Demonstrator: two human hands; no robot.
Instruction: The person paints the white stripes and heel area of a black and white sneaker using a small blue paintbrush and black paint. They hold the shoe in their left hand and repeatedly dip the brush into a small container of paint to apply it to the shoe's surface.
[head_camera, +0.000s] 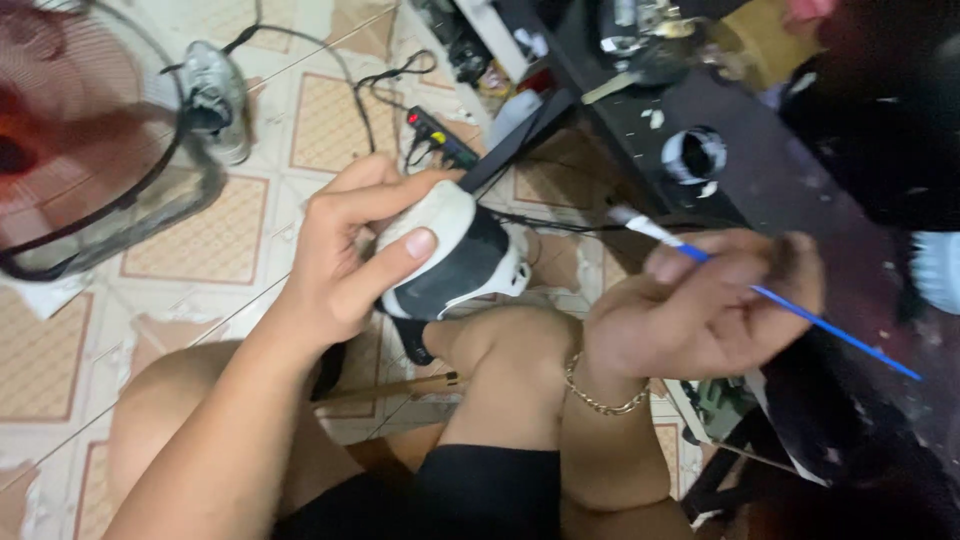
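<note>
A fan (90, 150) stands on the tiled floor (215, 245) at far left. The left hand (345, 255) has its grip closed around a black-and-white shoe (455, 255), held above the bare knee (520, 345). To its right, the right hand (705, 305), a chain bracelet (600, 395) at its wrist, pinches a thin blue paintbrush (790, 305), white tip pointing toward the shoe. A dark surface (760, 170) lies beyond.

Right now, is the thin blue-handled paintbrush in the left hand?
No, the right hand holds the thin blue-handled paintbrush, while the left hand grips the white-and-black shoe.
</note>
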